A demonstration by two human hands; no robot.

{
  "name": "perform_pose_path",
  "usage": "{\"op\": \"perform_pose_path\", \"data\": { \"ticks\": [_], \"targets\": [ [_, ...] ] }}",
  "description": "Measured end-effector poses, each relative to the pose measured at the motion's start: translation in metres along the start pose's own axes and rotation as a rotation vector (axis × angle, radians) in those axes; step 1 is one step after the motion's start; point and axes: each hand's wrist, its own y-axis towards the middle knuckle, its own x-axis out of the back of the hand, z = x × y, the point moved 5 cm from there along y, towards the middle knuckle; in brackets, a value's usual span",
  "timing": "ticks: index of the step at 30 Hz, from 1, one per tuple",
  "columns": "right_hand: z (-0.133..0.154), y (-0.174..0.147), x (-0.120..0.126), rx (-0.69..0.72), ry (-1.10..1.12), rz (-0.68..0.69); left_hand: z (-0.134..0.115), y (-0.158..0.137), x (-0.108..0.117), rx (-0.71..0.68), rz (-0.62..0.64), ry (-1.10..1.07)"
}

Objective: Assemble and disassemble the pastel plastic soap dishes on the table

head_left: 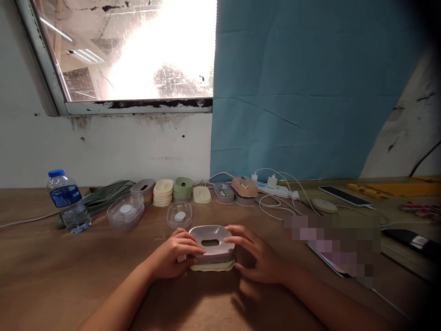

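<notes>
A glossy mauve-grey plastic box with rounded corners and an oval slot in its top is in front of me. It sits on a cream base with a wavy lower edge. My left hand holds its left side, fingers bent over the top edge and the thumb low at the side. On the right, my right hand has its fingertips on the top edge and its thumb by the lower right corner. Its fingers are curved around that side. Whether the box and base are joined, I cannot tell.
Behind are clear plastic trays, a single clear tray, stacked cream lids, green boxes and grey and brown boxes. A water bottle stands left. A power strip, cables and phone lie right.
</notes>
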Motion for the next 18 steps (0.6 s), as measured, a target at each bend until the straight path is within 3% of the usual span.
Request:
{"op": "perform_pose_path", "data": {
  "ticks": [8,18],
  "targets": [
    [0.000,0.002,-0.010,-0.010,0.084,0.137,0.012,-0.004,0.000,0.059,0.012,-0.136],
    [0.006,0.006,-0.015,0.041,0.145,0.218,0.006,-0.004,-0.002,0.039,0.092,-0.069]
  ]
}}
